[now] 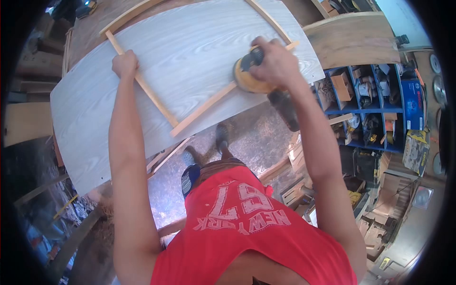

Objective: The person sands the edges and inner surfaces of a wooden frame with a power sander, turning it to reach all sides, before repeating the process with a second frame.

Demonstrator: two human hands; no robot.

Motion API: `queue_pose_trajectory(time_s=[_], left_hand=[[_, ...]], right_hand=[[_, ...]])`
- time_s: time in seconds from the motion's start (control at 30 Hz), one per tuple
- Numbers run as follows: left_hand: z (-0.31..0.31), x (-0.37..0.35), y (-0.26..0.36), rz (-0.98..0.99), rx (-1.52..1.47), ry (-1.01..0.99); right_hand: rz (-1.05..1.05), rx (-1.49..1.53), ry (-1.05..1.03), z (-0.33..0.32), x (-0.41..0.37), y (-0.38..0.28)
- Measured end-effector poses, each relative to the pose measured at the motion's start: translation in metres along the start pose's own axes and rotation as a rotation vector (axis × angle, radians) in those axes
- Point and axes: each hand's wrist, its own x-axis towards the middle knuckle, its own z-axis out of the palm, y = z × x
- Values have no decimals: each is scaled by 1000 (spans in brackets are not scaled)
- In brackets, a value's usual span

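— Right hand [275, 61] is closing over the top of the yellow sander [246, 78], right of centre in the upper frame, and is pressing its pad onto the wooden frame [204, 107].
— And the left hand [125, 64]?
— It is gripping the frame's other strip at upper left, fist closed on it.
— Where is the frame lying?
— It is lying flat on the grey panel [190, 47], with its near corner sitting just inside the panel's lower edge at mid-frame.
— Any room around it?
— Bare panel is stretching wide to the left and inside the frame. Past the lower edge the floor [256, 137] is showing, and a blue shelf [365, 110] is standing well apart at the right.
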Motion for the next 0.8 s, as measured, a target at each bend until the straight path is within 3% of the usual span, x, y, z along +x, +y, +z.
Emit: queue_pose_trajectory(time_s=[0.2,0.33,0.47,0.73,0.8], left_hand=[[12,23,-22,75,-34,24],[3,11,-16,71,-59,-20],[2,6,-9,40,-93,-22],[1,4,-9,23,-152,-23],[2,4,-7,18,-119,-34]], right_hand=[[-273,123,-6,15,-54,-81],[-374,249,-5,16,-52,-85],[-274,230,56,10,-19,-40],[58,24,18,-18,63,96],[61,30,-12,-25,75,127]])
